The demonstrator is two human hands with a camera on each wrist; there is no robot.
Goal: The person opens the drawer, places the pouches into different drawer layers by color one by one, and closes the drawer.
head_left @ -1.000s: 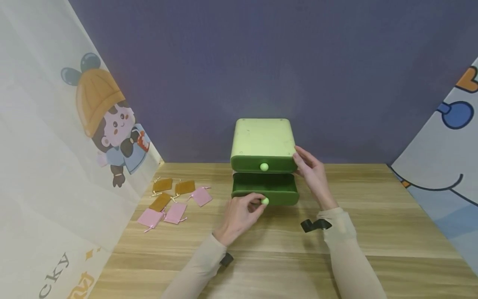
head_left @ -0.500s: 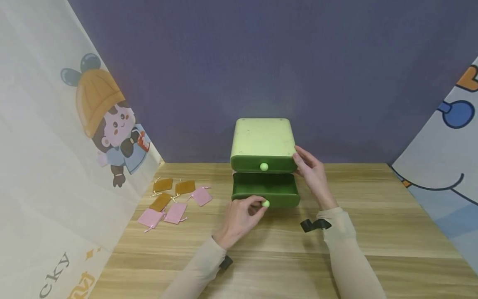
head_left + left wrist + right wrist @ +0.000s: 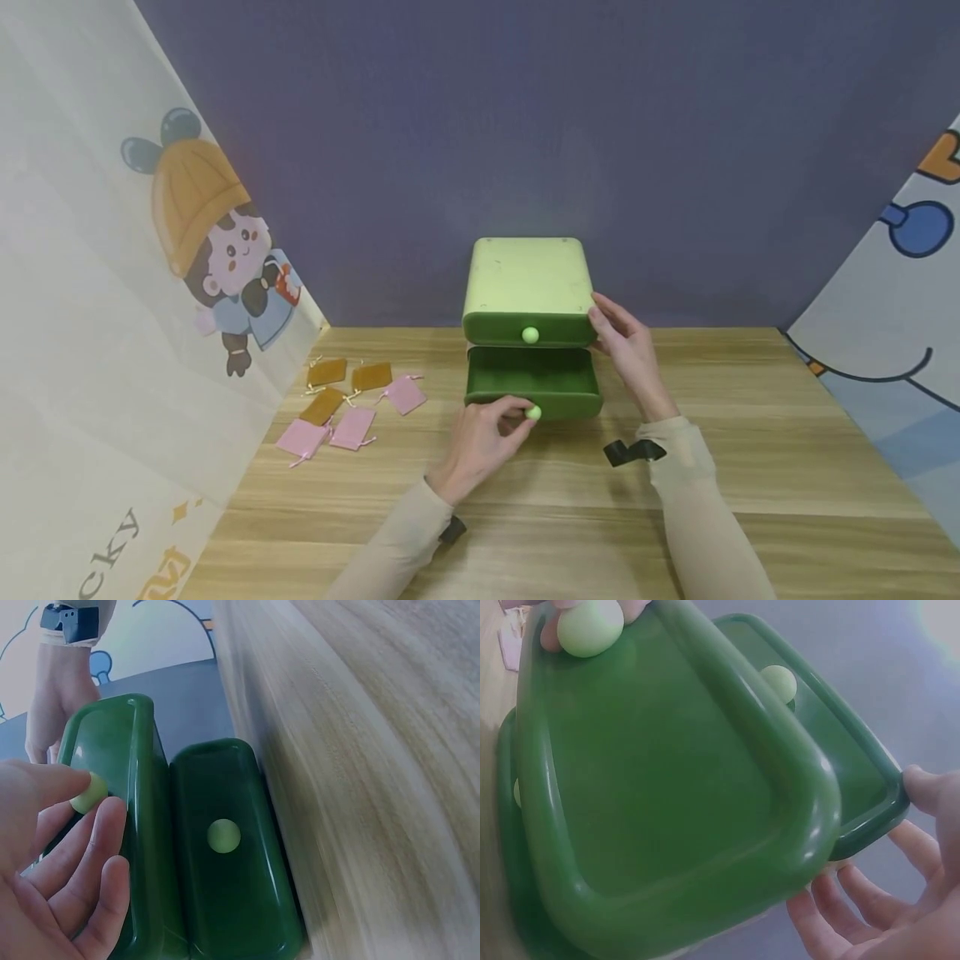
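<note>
A small light-green cabinet (image 3: 528, 271) with dark green drawers stands against the back wall. Its middle drawer (image 3: 566, 407) is pulled out, and no contents show in the part of the inside that is visible. My left hand (image 3: 478, 442) pinches this drawer's round knob (image 3: 90, 793) between thumb and fingers. At the cabinet's upper right front corner, my right hand (image 3: 628, 354) rests with its thumb on the edge and the fingers spread along the side. Below, a bottom drawer (image 3: 232, 900) sits closed, hidden in the head view.
Left of the cabinet lie three ochre drawstring pouches (image 3: 372, 377) and three pink drawstring pouches (image 3: 352, 427) on the wooden table (image 3: 540, 533). A blue-grey wall (image 3: 525, 125) rises directly behind, with printed white panels (image 3: 82, 292) on both sides.
The middle drawer has slid a little farther out toward me, the left hand moving with its knob. My right hand, the cabinet body and the pouches stay where they were.
</note>
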